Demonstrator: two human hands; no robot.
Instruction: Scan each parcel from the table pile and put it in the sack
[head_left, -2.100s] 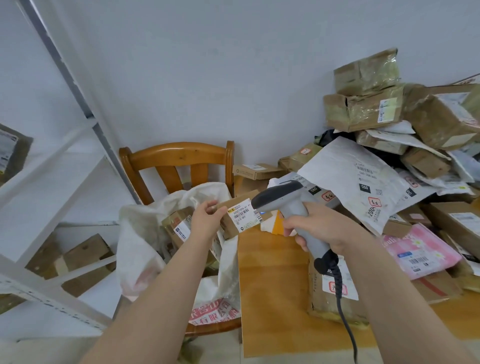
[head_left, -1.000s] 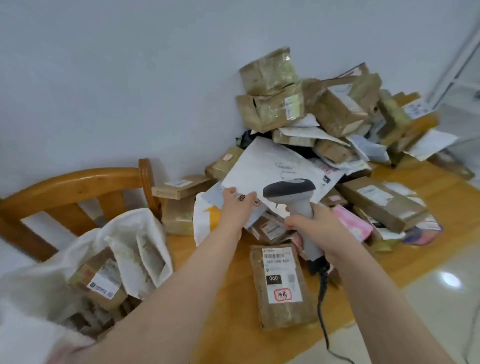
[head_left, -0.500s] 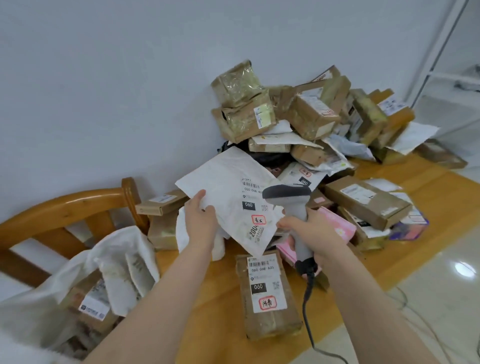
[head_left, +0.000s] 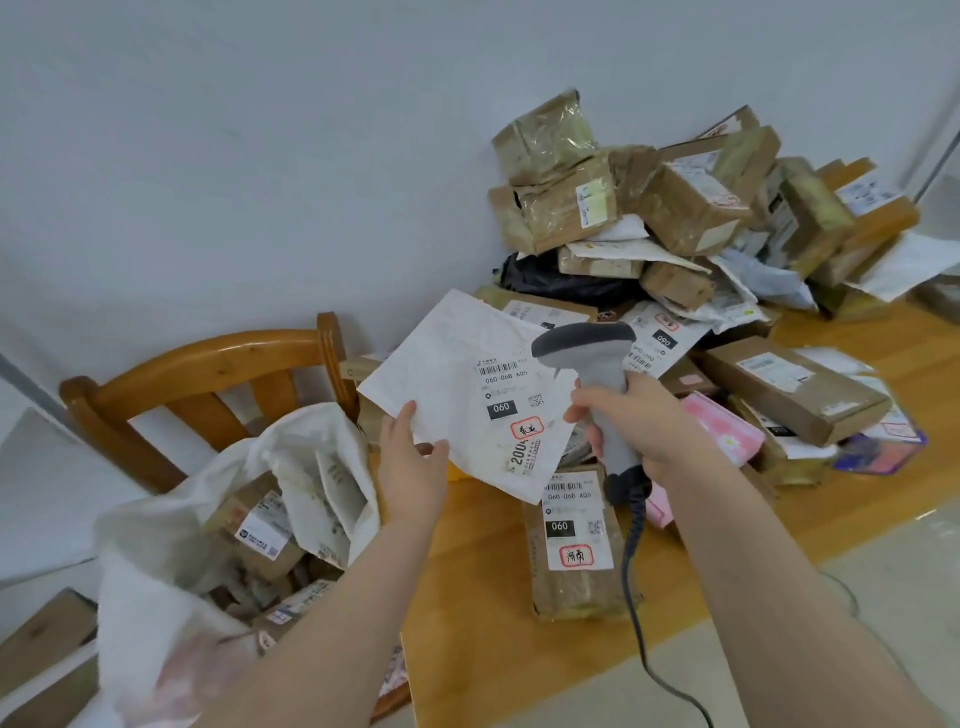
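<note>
Two bare hands are raised over the left end of a wooden table (head_left: 493, 654). The left hand (head_left: 410, 470) pinches the lower left edge of a flat white mailer (head_left: 457, 364) between its thumb and fingers (head_left: 408, 413). It holds the mailer in the air, tilted, with the printed side facing the viewer. The mailer hangs between an open sack on the left and a heap of parcels on the right. Its shipping label shows a barcode, the number 060 in a black box, and a red stamp.

The right hand (head_left: 631, 415) is wrapped firmly around the grip of a grey handheld scanner (head_left: 587, 351). The scanner's head points left and sits just in front of the mailer's upper right edge, close to the label. A black cable (head_left: 636, 613) runs from the base of the grip down past the table edge.

Below the mailer, a brown parcel (head_left: 571, 592) lies flat on the table, with a white label that also reads 060. A pink parcel (head_left: 727, 431) lies just behind the right wrist. The parcel pile (head_left: 680, 208) rises against the pale wall. It holds taped brown boxes, white and grey mailers and a black bag.

At lower left, a white woven sack (head_left: 150, 551) gapes open in front of the back of a wooden chair (head_left: 208, 364). Several labelled parcels lie inside it.
</note>
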